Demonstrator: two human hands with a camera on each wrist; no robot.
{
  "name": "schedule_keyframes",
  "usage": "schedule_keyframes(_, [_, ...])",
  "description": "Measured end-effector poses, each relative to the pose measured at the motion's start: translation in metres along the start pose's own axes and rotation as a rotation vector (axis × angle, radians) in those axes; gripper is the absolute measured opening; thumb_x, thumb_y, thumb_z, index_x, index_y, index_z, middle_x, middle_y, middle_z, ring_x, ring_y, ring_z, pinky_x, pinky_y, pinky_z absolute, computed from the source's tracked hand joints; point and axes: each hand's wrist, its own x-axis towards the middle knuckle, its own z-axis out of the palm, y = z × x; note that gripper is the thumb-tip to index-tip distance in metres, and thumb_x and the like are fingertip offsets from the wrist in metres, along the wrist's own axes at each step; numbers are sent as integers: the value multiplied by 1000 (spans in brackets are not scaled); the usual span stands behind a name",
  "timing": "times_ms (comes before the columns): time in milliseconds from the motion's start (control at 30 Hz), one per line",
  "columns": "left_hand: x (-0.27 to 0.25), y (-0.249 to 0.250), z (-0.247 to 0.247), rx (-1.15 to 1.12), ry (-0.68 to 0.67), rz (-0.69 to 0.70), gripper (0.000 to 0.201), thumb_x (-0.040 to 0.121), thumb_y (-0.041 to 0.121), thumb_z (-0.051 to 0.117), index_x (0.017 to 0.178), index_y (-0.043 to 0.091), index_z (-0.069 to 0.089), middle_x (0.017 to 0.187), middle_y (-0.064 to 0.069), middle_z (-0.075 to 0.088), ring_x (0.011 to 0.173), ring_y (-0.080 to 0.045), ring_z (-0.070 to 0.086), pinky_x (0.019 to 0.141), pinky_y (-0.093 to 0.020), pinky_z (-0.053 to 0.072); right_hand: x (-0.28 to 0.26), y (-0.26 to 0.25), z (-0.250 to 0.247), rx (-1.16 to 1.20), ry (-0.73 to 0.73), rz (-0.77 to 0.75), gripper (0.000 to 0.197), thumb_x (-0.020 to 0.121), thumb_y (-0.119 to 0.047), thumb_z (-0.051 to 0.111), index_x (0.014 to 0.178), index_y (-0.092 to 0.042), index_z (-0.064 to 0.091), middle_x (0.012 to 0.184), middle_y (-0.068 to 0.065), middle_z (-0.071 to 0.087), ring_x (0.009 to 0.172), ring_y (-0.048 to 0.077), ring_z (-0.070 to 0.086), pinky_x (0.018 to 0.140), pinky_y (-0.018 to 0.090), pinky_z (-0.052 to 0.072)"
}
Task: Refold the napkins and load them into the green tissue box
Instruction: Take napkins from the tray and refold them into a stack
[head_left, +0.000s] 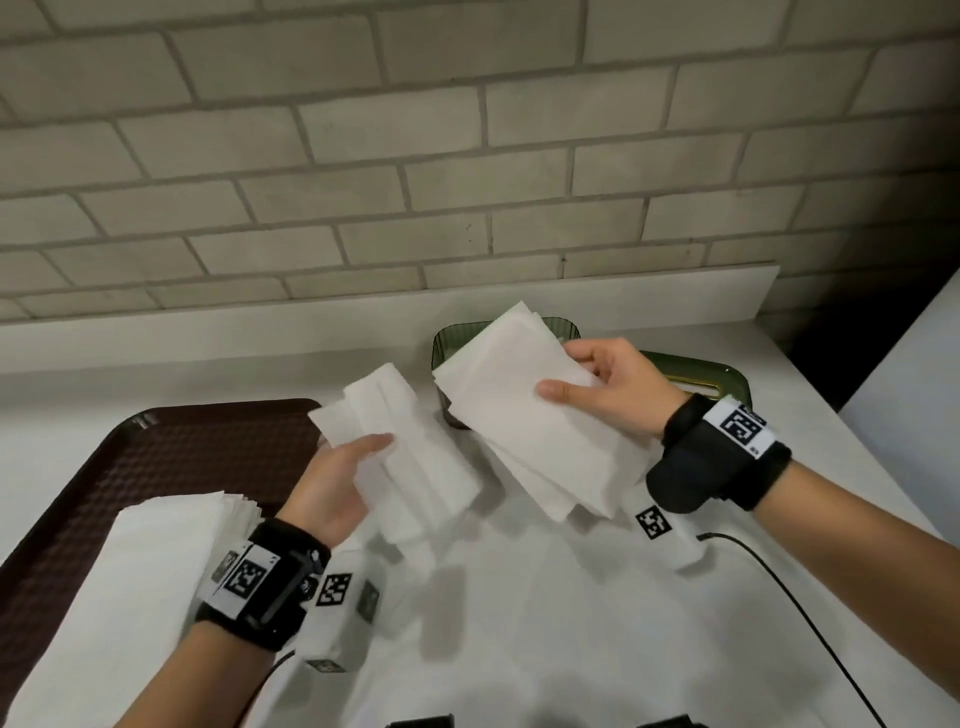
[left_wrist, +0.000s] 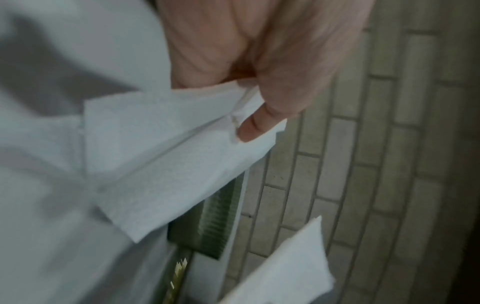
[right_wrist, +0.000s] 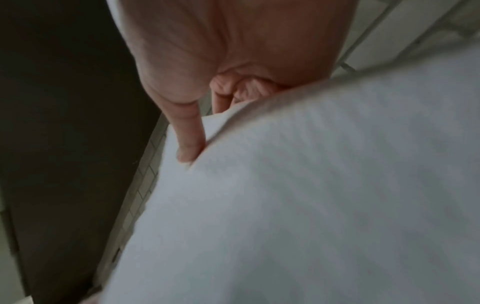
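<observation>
My left hand pinches a small folded bundle of white napkins above the white counter; its thumb presses on top of that bundle. My right hand grips a thicker folded stack of napkins from its right end, held in the air in front of the green tissue box. That stack fills the right wrist view, with a finger along its edge. The box's green lid lies on the counter behind my right wrist. The box's inside is hidden by the stack.
A dark red tray at the left carries a large pile of unfolded white napkins. A black cable runs across the counter at the right. A brick wall stands behind; the counter ends at the right.
</observation>
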Motion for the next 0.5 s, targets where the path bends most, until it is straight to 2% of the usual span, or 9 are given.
schedule_keyframes(67, [-6, -4, 8, -231, -117, -127, 33, 97, 22, 53, 125, 6, 63, 124, -15, 67, 109, -28, 66, 101, -43, 46, 1, 2, 5, 77, 29, 8, 26, 86, -10, 68, 110, 0, 66, 98, 7, 75, 79, 16, 72, 71, 27, 59])
schedule_keyframes(133, [-10, -10, 17, -375, -257, -173, 51, 96, 44, 49, 135, 12, 57, 138, -12, 58, 127, -29, 56, 113, -45, 34, 2, 3, 12, 168, 58, 35, 22, 89, -10, 65, 109, -1, 67, 99, 10, 74, 79, 17, 72, 72, 27, 59])
schedule_keyframes(200, [-15, -14, 27, -376, -340, -182, 64, 92, 61, 43, 134, 16, 59, 140, -11, 56, 131, -29, 52, 115, -46, 31, 3, 5, 19, 239, 57, 70, 15, 91, -9, 63, 105, -5, 68, 96, 8, 74, 77, 16, 71, 70, 26, 58])
schedule_keyframes(233, [-16, -17, 31, -366, -369, -185, 67, 91, 65, 41, 135, 16, 59, 141, -12, 56, 132, -29, 51, 115, -47, 30, 4, 6, 23, 244, 49, 79, 14, 91, -10, 63, 104, -6, 68, 95, 8, 75, 76, 16, 71, 70, 26, 58])
schedule_keyframes(333, [-21, -21, 45, -348, -417, -177, 66, 93, 58, 43, 142, 14, 49, 143, -15, 52, 135, -32, 46, 116, -48, 29, 6, 11, 32, 127, 25, 61, 24, 90, -15, 66, 111, -3, 67, 103, 15, 74, 86, 25, 71, 80, 38, 57])
schedule_keyframes(500, [-23, -21, 62, -203, -429, -122, 50, 97, 39, 47, 138, 10, 51, 137, -17, 58, 127, -29, 56, 106, -46, 45, 8, 19, 52, -45, -18, 36, 35, 80, -26, 77, 110, -12, 67, 98, 8, 75, 87, 26, 72, 81, 46, 58])
